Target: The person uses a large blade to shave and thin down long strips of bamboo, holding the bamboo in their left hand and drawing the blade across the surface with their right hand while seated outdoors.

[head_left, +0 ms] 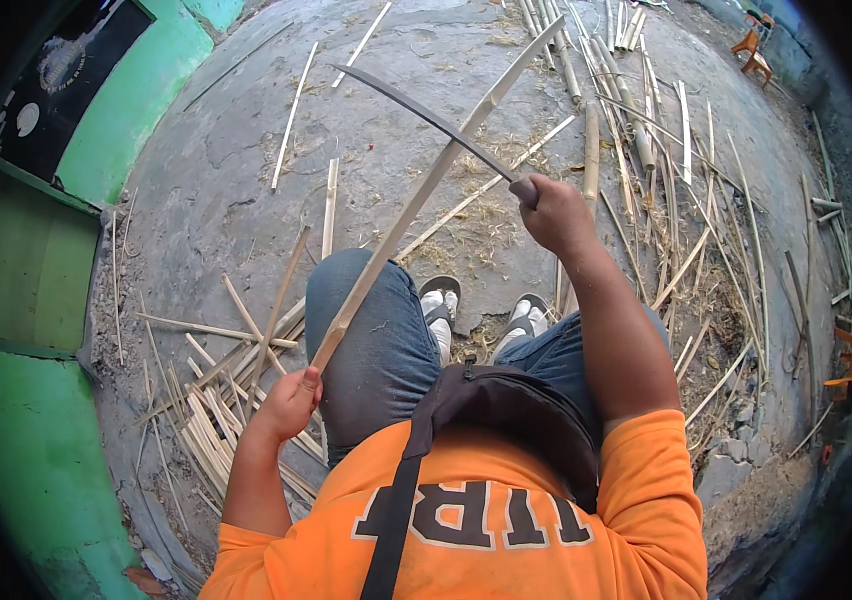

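Note:
My left hand [289, 403] is closed around the lower end of a long, pale split bamboo strip [386, 245]. The strip slants up and away to the right, passing over my left thigh. In my right hand [558, 215] is the dark handle of a machete [416, 108] with a long, slightly curved blade. The blade points up to the left and crosses the strip in its upper half. Whether the edge bites into the bamboo, I cannot tell.
A heap of split bamboo strips [221, 430] lies beside my left leg. Bamboo poles [629, 110] and loose strips spread over the concrete on the right. Shavings [486, 235] litter the ground ahead of my feet. A green wall [26, 460] stands at the left; orange chairs [752, 55] are at the far right.

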`<state>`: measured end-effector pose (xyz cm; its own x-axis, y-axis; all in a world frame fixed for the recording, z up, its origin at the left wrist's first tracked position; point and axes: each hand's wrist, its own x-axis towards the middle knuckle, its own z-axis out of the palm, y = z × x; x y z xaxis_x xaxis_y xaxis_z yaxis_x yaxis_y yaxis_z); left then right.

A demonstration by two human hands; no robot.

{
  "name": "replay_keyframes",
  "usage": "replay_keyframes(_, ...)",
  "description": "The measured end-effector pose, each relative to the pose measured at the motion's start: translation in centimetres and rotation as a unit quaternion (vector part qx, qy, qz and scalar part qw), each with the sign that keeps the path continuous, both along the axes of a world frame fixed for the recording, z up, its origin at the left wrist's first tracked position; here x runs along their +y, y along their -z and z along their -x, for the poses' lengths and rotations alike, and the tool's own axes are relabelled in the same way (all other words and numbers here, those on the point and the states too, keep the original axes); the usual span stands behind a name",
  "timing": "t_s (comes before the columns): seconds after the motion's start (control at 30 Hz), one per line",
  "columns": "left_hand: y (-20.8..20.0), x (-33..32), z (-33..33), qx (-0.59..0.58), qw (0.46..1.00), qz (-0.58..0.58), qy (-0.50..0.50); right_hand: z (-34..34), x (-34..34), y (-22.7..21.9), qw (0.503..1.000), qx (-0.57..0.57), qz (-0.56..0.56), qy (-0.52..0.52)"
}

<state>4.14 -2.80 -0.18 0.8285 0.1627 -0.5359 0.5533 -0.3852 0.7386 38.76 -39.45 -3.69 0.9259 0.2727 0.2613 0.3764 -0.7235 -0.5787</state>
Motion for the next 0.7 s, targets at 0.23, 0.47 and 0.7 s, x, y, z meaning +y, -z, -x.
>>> replay_keyframes(0.23, 0.7, 0.4, 0.2, 0.01, 1.0, 0.011, -0.01, 4.5, 2.8, -2.4, 0.987, -0.04, 0.062, -0.144)
replay_keyframes(0.47, 0.6, 0.2, 0.3, -0.016, 0.999, -0.033, 0.01, 4.0, 4.1, -2.3, 0.967, -0.142, 0.115, -0.179)
replay_keyframes(0.7, -0.1, 0.0, -0.1, 0.001, 1.0, -0.012, -0.004, 1.5, 0.9, -0.6, 0.998, -0.054, 0.0, -0.032)
